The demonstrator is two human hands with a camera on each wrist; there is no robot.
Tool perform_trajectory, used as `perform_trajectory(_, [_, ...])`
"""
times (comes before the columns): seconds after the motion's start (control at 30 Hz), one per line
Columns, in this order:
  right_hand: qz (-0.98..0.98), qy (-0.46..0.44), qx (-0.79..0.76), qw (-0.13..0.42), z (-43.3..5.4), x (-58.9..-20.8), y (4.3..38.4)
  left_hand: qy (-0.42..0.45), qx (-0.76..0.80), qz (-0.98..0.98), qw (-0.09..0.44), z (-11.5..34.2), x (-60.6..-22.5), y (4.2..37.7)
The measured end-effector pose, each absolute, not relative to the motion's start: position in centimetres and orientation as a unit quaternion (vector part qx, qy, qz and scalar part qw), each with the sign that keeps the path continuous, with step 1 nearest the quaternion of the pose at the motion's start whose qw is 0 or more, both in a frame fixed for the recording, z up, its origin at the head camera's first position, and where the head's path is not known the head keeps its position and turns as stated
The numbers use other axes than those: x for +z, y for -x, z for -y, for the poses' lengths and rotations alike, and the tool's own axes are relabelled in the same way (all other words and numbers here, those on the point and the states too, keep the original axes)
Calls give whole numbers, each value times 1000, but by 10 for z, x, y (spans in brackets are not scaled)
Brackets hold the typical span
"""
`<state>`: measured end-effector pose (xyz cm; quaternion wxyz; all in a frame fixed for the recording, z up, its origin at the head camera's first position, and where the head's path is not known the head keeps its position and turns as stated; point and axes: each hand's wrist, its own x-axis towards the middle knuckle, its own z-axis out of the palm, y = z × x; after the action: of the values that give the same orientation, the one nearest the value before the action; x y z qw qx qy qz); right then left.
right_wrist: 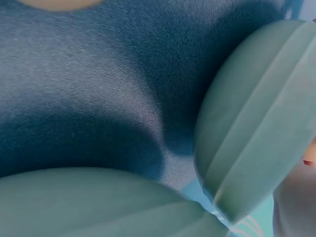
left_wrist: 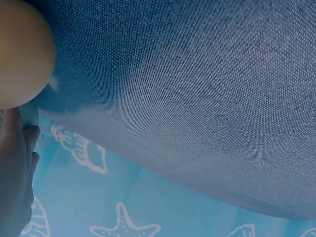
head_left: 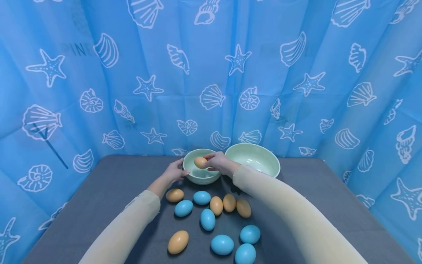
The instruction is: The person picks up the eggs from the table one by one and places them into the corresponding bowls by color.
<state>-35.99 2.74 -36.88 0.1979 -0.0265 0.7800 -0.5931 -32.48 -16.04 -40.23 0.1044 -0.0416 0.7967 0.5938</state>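
The right hand (head_left: 220,162) has thumb and fingers pinched on a tan egg (head_left: 200,162), which lies at 9 o'clock from that hand, held over the mouth of the small bowl (head_left: 202,180). The left hand (head_left: 174,171) sits at the small bowl's 9 o'clock and is clamped on its rim, thumb over the inner side and fingers outside. There are two pale green bowls: the small one and the large bowl (head_left: 263,157), just beside it at 3 o'clock. Tan eggs number six: the one in the right hand and five on the grey cloth (head_left: 296,205). Of those five, one (head_left: 174,195) is near the left hand at its 6 o'clock, three (head_left: 229,202) stand in a row at the small bowl's 5 o'clock, and one (head_left: 178,242) lies well apart at about 7 o'clock. Blue eggs number six, all on the cloth: two (head_left: 202,198) at the small bowl's 6 o'clock, one (head_left: 183,208) at 7 o'clock, and three (head_left: 222,245) farther off toward 5 o'clock, a pair of these close together. Behind everything, at 12 o'clock, hangs a blue curtain (head_left: 211,73) printed with white shells and starfish.
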Motion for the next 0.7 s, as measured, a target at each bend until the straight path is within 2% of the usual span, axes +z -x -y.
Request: perform_trajectory(0.7, [-810, 5, -548, 208, -6, -385, 372, 49, 600, -792, 106, 160, -401, 324])
